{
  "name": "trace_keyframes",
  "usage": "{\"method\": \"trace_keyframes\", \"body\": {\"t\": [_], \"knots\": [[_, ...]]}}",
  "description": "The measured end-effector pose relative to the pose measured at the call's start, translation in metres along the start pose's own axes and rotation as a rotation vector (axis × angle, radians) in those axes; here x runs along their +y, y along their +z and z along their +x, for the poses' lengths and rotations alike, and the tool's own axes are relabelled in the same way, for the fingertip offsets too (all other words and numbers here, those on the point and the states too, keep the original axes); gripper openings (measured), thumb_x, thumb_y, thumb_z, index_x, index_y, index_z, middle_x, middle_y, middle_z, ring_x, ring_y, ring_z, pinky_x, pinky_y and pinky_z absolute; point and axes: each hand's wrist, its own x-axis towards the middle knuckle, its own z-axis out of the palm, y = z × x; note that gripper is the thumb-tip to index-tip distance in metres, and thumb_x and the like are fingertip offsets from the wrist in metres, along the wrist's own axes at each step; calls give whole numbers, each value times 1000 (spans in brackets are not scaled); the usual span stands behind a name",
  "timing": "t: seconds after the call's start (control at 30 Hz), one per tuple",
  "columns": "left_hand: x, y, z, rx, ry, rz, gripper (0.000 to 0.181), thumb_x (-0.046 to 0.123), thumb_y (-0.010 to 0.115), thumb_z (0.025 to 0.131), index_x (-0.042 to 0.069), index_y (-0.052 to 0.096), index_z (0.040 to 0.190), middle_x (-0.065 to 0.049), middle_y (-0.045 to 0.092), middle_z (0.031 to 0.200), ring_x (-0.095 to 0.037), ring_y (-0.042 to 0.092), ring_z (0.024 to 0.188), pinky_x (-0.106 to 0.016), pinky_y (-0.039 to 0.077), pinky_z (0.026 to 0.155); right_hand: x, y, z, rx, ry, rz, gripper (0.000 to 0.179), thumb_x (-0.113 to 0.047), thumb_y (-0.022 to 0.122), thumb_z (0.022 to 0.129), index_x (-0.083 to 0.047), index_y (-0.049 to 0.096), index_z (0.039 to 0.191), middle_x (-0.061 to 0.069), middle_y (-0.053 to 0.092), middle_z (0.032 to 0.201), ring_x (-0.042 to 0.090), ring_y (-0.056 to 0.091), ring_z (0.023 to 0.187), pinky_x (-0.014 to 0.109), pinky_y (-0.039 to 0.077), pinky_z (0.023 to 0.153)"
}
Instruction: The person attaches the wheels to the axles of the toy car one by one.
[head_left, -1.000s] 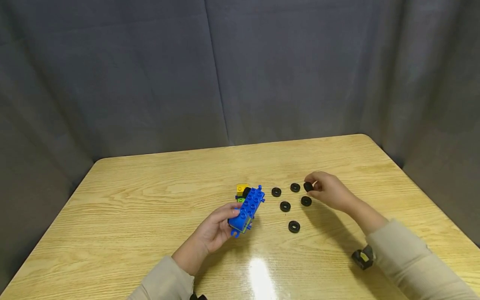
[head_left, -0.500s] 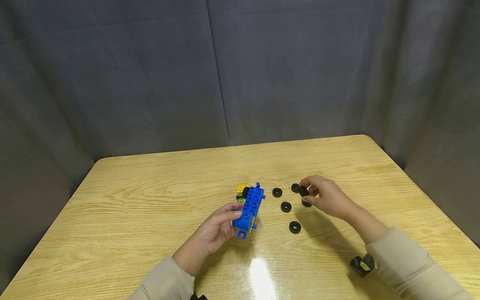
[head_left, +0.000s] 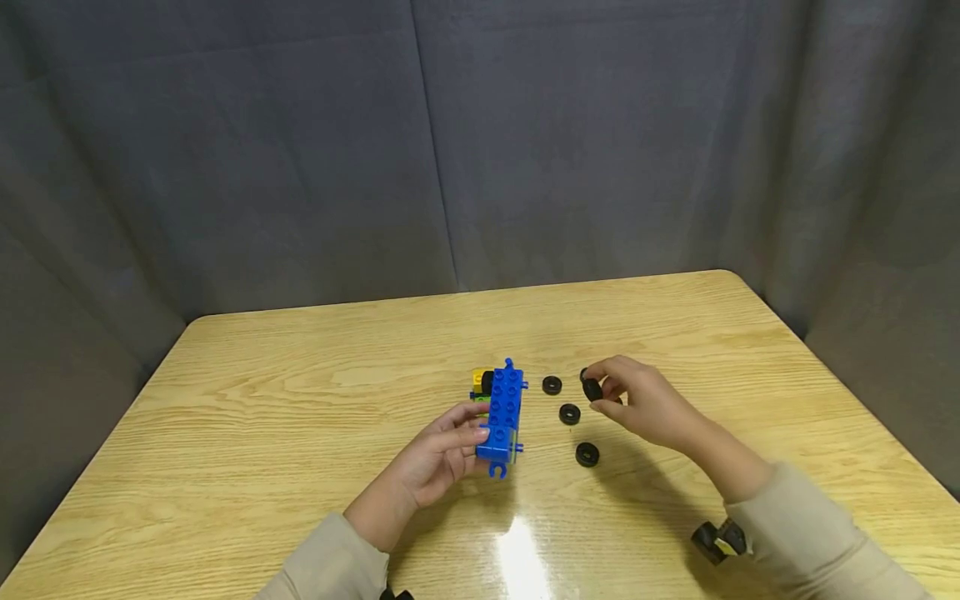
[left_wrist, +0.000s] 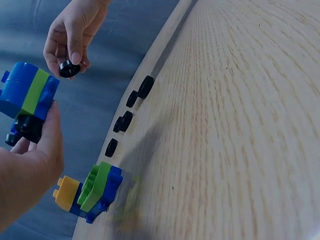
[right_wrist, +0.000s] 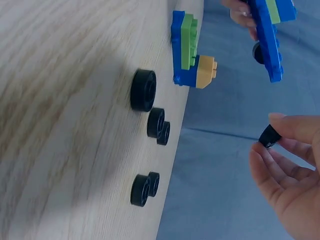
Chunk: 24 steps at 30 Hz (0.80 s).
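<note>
The long blue plastic block car (head_left: 506, 408) runs lengthwise away from me, its studded face turned up, its C-shaped clip pointing back towards me and its knobbed end farthest off. Two bare pegs stick out of its right side; black wheels sit on its left.

Below is a pale wood-grain bench (head_left: 315, 400) with rounded corners, walled by a dark grey curtain (head_left: 480, 150). Five round black wheels (right_wrist: 143, 90) lie on it, near a yellow, green and blue block car (left_wrist: 97, 185).

My left hand (head_left: 435, 462) grips the blue car's near end, above the bench, thumb along its left edge. My right hand (head_left: 648, 404) pinches a small black wheel (head_left: 592, 389) between thumb and fingers, just apart from the car's right side.
</note>
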Motion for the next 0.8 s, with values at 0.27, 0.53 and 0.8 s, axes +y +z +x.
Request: {"method": "trace_keyframes", "body": {"t": [0.27, 0.53, 0.8], "knots": [[2, 2, -1, 55, -25, 14, 56, -1, 52, 79, 2, 27, 129, -9, 41, 111, -18, 54, 89, -32, 44, 77, -6, 5, -1, 5, -8, 33, 31, 2, 65, 73, -2, 56, 102, 6, 56, 95, 14, 54, 76, 27, 47, 65], [3, 5, -1, 69, -27, 18, 58, -3, 52, 79, 1, 26, 130, -11, 38, 115, -18, 51, 92, -34, 41, 82, -15, 12, -2, 21, -47, 78, 31, 2, 66, 72, -3, 56, 101, 3, 55, 91, 13, 55, 75, 28, 47, 63], [5, 7, -1, 39, -17, 6, 59, -3, 51, 79, 1, 24, 132, -15, 34, 119, -21, 51, 95, -39, 39, 85, -22, 15, -4, 27, -79, 74, 32, 3, 67, 71, -3, 56, 100, 2, 55, 89, 11, 54, 74, 31, 47, 64]]}}
